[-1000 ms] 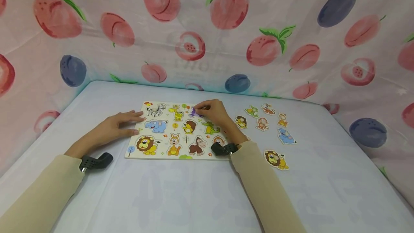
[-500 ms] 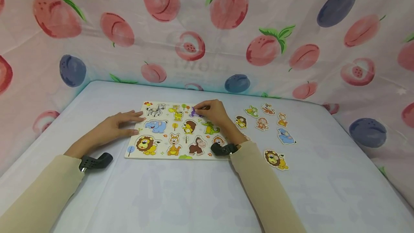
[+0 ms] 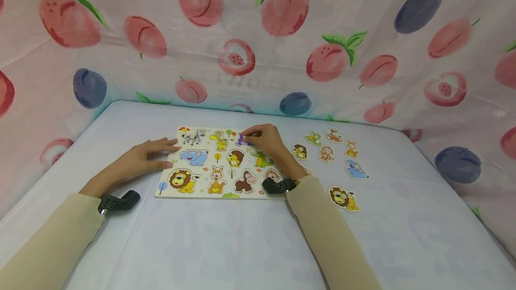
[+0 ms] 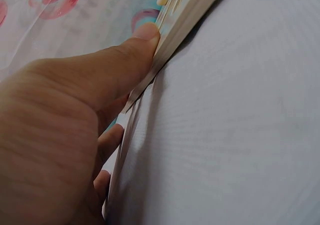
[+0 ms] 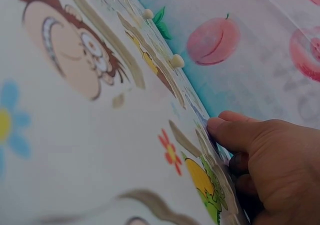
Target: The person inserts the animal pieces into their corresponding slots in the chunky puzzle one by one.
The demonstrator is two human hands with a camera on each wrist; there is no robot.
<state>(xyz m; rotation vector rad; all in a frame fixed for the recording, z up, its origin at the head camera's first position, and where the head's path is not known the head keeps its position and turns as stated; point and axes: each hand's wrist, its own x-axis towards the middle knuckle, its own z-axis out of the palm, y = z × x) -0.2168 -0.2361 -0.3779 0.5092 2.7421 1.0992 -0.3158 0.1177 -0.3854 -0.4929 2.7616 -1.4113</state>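
A peg puzzle board (image 3: 209, 195) printed with cartoon animals lies flat on the table. My left hand (image 3: 139, 160) touches its left edge, fingers extended; in the left wrist view the thumb (image 4: 127, 55) lies against the board's side. At the board's far right, my right hand (image 3: 266, 139) pinches a purple animal puzzle piece (image 3: 240, 140), partly hidden by the fingers. The right wrist view has the thumb (image 5: 225, 127) at the piece's edge. Cream knobs (image 5: 176, 61) rise from the board farther along, near the zebra (image 3: 195, 138) and giraffe (image 3: 219, 141).
Several loose animal pieces lie right of the board, among them a crocodile (image 3: 313, 138), hedgehog (image 3: 300, 151), monkey (image 3: 326, 154), elephant (image 3: 356, 169) and lion (image 3: 343, 198). Another is partly hidden behind the right wrist. A fruit-print curtain (image 3: 266, 66) hangs behind the table.
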